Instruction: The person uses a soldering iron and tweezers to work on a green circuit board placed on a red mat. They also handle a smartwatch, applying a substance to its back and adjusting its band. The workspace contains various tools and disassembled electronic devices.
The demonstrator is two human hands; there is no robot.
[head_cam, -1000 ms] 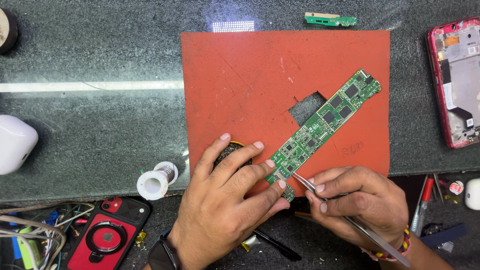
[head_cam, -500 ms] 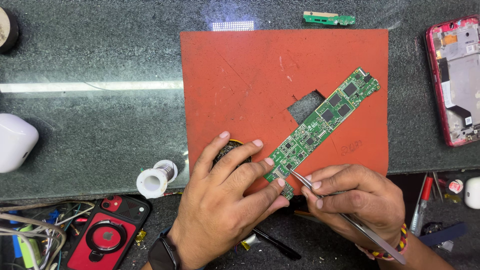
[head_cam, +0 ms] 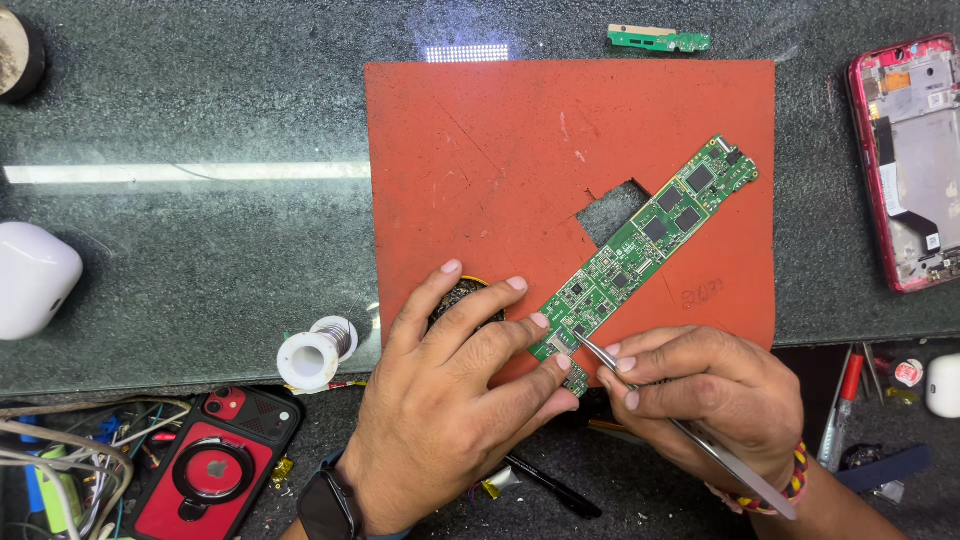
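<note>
Mid-job, by my read: long green circuit board (head_cam: pixel 648 243) lies bare and diagonal on the scuffed orange mat (head_cam: pixel 480 160) on the speckled dark worktop (head_cam: pixel 200 240). Left hand (head_cam: pixel 450 400) is spread flat, fingertips pinning the board's lower end. Right hand (head_cam: pixel 700 395) is pinched on thin steel tweezers (head_cam: pixel 690 430), tips at that end. Gutted red phone frame (head_cam: pixel 912 160) waits far right, apparently unassembled.
</note>
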